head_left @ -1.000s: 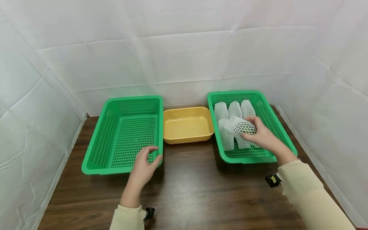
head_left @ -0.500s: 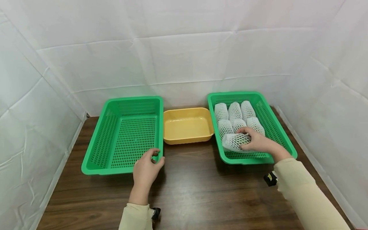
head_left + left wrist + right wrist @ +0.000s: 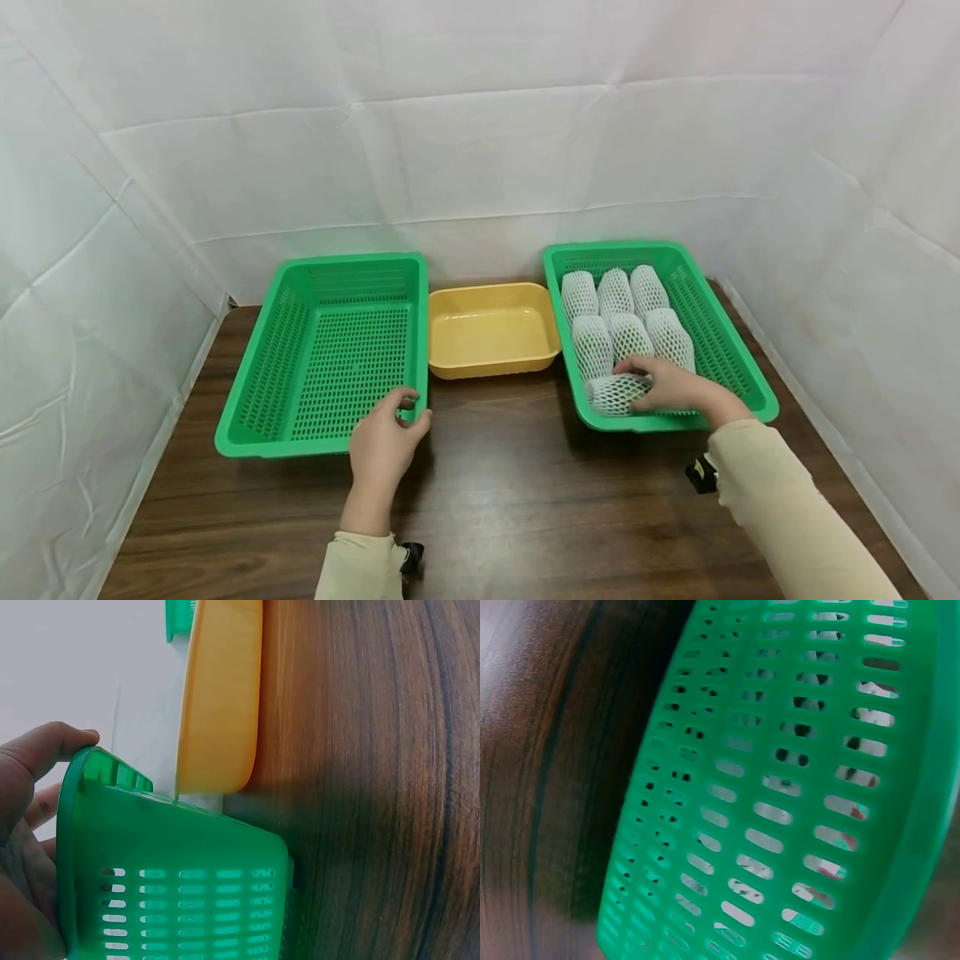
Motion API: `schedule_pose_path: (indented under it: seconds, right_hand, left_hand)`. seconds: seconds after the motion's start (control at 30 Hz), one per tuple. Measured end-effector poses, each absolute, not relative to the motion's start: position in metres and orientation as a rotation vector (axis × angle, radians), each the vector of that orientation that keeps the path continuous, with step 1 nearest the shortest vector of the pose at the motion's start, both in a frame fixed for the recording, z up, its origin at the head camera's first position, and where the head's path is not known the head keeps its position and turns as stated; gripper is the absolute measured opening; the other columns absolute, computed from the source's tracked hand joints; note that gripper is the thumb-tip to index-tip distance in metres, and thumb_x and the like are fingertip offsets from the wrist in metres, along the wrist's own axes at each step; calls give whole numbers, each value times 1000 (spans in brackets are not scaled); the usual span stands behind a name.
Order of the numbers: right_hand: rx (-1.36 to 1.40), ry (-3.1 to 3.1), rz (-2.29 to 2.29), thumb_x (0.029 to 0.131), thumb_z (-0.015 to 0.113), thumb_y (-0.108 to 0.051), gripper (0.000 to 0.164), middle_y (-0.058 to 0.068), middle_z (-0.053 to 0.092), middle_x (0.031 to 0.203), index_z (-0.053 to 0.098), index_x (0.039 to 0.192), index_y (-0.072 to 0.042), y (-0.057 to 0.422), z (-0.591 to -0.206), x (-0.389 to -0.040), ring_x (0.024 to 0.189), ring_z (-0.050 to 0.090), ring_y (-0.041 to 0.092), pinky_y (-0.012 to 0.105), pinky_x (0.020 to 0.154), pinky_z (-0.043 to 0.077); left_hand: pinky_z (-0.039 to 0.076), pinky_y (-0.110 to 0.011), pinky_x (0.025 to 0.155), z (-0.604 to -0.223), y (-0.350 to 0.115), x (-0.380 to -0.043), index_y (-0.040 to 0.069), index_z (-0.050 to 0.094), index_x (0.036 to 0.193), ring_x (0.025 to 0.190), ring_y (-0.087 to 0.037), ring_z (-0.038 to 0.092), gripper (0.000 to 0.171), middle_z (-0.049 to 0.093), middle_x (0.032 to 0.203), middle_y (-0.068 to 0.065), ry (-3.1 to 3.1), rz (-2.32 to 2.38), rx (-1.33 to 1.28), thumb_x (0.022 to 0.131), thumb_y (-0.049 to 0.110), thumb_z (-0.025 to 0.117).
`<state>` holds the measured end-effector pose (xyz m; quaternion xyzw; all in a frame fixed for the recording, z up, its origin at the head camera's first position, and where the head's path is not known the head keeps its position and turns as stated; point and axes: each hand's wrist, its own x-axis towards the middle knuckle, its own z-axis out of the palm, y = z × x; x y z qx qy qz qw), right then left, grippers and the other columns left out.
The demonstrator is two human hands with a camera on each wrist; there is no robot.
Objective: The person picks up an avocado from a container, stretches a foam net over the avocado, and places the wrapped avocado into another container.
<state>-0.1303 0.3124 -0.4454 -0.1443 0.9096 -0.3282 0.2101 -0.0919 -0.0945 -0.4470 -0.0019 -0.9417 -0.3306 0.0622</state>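
Note:
My right hand grips an elongated item in a white foam net sleeve, low at the near side of the right green basket. It lies crosswise in front of several similar netted items; what the sleeves contain is hidden. In the right wrist view the perforated basket wall fills most of the picture and the hand is out of sight. My left hand holds the near right corner of the left green basket, thumb and fingers bent at its rim. This left basket contains nothing visible.
A shallow yellow tray stands between the two baskets, close to both. Dark wood-grain table lies in front. White sheeting hangs behind and at both sides.
My right hand has moved the netted item down and toward me, from above the other netted items to the basket's near side. My left hand has shifted slightly right onto the rim.

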Motion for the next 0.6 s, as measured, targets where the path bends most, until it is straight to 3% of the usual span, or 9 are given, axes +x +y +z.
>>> schedule_pose_path:
  seconds: [0.23,0.4,0.6]
  right_hand:
    - [-332,2552,-889,83,68,-15,46,24,44,126,53,124,-1,310,-444,-128,113,42,42,51,85,42]
    - [-305,2564,-866,84,67,-10,30,18,54,115,62,113,-5,304,-451,-130,103,50,36,45,78,47]
    - [-229,2590,-822,83,67,-8,28,18,57,116,65,111,-7,294,-459,-133,105,52,36,44,79,47]
  left_hand:
    - [44,-36,61,-448,-95,-90,17,64,109,70,-14,62,29,68,98,-2,-2856,-1006,8,83,29,69]
    - [43,-43,73,-449,-95,-86,15,64,108,70,-15,62,28,68,98,-3,-2848,-1007,15,83,28,69]
    - [43,-43,72,-450,-96,-88,15,64,107,70,-16,62,27,68,97,-4,-2850,-986,-3,83,27,69]
